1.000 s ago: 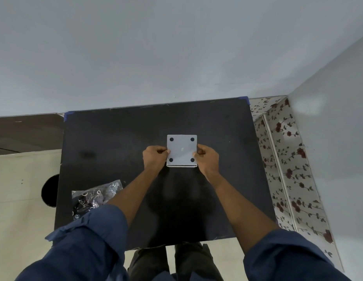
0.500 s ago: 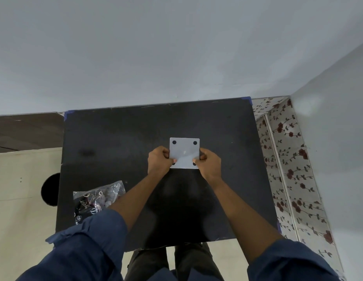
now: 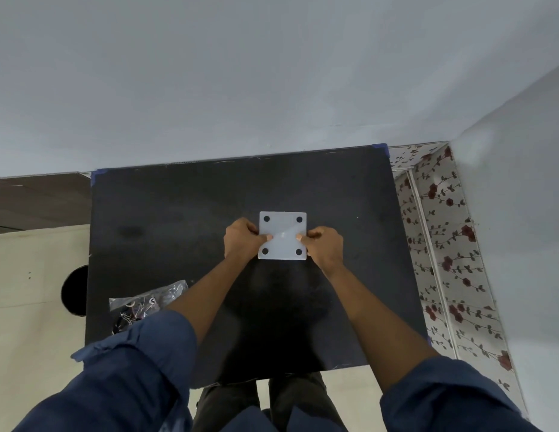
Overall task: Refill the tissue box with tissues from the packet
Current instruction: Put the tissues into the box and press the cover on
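Note:
A white square tissue box (image 3: 282, 227) shows its underside to me, a flat panel with a black round foot at each corner. It is held over the middle of the black table (image 3: 178, 219). My left hand (image 3: 240, 241) grips its left edge with the thumb on the panel. My right hand (image 3: 323, 246) grips the right edge the same way. A clear plastic packet with dark print (image 3: 141, 304) lies at the table's near left, partly hidden by my left sleeve. Its tissues cannot be made out.
Grey walls stand behind the table and on the right. A strip of floral covering (image 3: 443, 260) runs along the table's right side. A pale surface with a round dark hole (image 3: 75, 289) lies to the left.
Both hands shifted their grip on the box, thumbs now pressing on the bottom panel. The box turned so that its whole underside faces me.

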